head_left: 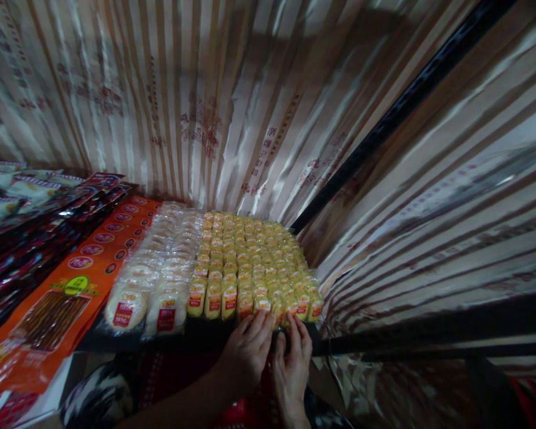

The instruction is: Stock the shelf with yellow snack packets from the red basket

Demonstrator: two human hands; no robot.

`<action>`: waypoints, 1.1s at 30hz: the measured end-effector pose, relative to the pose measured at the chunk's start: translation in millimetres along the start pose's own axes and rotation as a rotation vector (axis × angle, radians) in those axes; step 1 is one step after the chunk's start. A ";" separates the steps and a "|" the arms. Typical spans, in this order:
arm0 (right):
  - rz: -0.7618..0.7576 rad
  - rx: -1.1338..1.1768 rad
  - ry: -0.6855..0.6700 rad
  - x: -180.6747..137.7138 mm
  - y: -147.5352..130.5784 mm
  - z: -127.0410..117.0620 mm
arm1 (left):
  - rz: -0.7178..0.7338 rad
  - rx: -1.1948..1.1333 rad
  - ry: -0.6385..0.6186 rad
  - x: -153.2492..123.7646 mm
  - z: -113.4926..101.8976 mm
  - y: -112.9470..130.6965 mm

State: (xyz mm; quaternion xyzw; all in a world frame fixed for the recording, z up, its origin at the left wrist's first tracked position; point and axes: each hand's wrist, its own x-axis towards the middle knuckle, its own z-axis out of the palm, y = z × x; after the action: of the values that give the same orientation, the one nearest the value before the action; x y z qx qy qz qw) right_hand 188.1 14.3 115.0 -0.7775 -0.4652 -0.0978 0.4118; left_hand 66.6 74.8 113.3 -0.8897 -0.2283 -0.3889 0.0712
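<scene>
Rows of small yellow wrapped snack cakes (pixel 227 262) with red-and-white labels fill the right end of a dark shelf. At the front edge of these rows, my left hand (pixel 250 342) has its fingers stretched forward and its fingertips against the front packets. Beside it, my right hand (pixel 293 360) reaches up with fingers extended and thumb apart, its fingertips touching a front packet (pixel 301 308). Between the two hands a yellow packet (pixel 277 310) sits slightly askew. Neither hand clearly grips a packet; the contact under the fingertips is partly hidden.
To the left are rows of white round wrapped cakes (pixel 166 313), then orange snack bags (pixel 75 283) and dark shiny packets (pixel 31 262). Pleated printed curtain (pixel 232 107) hangs behind and to the right. A black post (pixel 361 149) slants up beside the cakes; the shelf's front edge (pixel 196 342) is dark.
</scene>
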 end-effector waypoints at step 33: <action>-0.235 0.064 0.136 10.0 -48.8 -16.9 | -0.248 -0.037 -0.013 -5.8 -37.8 -7.4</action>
State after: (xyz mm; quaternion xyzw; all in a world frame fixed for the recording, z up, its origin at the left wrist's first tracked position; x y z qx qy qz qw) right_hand 158.3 19.4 158.0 -0.6956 -0.5269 -0.1830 0.4528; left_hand 34.8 67.8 134.6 -0.8583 -0.3297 -0.3932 0.0046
